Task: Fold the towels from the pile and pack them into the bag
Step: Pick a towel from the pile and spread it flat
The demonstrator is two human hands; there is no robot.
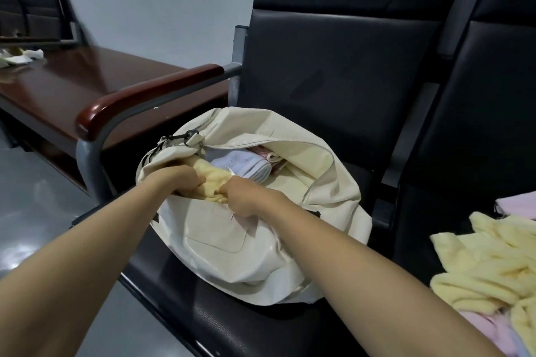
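Fingertips of both hands are buried in the open cream bag on the black seat. Left hand and right hand, side by side, both clamp a yellow towel inside the bag's mouth, arms outstretched. The towel pile is cut off at the next seat's right edge.

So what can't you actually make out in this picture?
- Head view: how many towels the cream leather bag holds; its flap and both hands cover the inside.
- Fingers of the left hand and right hand: buried in the yellow fluffy towel.
- Pile of yellow and pink towels: cut off by the right edge.
- Pale cloths on the brown table: too small and far away.
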